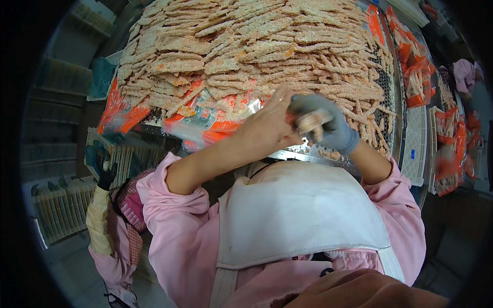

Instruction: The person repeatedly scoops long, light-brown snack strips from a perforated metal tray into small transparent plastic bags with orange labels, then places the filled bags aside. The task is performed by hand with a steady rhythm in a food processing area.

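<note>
My bare left hand [271, 119] is raised over the front edge of the table, its fingers meeting my right hand. Blur hides whether it grips anything. In a grey knit glove, my right hand [327, 121] is closed around a small bunch of crumb-coated strips [314, 122], ends towards me. Beyond both hands spreads a deep heap of similar pale, breaded-looking strips [246, 54]. Orange-and-clear printed plastic bags [208, 119] lie along the near side of the heap, partly under it. Loose crumbs [331, 155] dot the metal table edge beneath my right hand.
A perforated surface [385, 86] shows at the heap's right. Further right are filled orange bags [416, 77] and a white plastic crate [416, 142]. At left, a co-worker's dark-gloved hand [106, 169] is beside stacked slatted trays [127, 154]. Another person [464, 75] is at far right.
</note>
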Motion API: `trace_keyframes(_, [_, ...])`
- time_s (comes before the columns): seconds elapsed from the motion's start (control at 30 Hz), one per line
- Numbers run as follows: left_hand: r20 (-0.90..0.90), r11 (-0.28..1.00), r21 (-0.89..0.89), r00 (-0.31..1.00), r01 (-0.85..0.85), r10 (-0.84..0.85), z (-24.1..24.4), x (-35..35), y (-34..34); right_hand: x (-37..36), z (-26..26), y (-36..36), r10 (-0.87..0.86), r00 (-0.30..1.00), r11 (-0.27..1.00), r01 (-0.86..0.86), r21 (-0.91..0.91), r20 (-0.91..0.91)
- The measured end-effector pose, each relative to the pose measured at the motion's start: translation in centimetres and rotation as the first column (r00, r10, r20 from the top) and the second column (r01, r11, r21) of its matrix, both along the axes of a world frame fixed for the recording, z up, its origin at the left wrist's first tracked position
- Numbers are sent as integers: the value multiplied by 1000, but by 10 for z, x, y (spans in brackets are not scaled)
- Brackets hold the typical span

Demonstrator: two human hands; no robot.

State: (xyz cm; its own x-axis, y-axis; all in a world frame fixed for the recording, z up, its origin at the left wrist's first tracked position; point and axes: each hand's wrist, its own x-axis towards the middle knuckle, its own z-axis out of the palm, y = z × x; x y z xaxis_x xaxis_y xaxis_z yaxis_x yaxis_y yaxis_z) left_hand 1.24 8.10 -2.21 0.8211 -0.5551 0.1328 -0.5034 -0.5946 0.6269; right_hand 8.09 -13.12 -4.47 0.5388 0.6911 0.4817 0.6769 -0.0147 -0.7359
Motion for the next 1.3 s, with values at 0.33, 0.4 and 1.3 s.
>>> trace_keyframes(0.33, [108, 980, 179, 992, -86, 67, -23, -20, 37, 11, -28, 4, 239, 826, 967, -249, 50, -511])
trace_keyframes(0.4, [115, 956, 262, 988, -132, 105, -25, -31, 47, 44, -18, -51, -204, 897, 961, 106, -256, -391])
trace_keyframes(1.3, [352, 999, 37, 936, -6, -7, 17, -8, 14, -2, -115, -108, -140, 890, 98, 448, -889, 433])
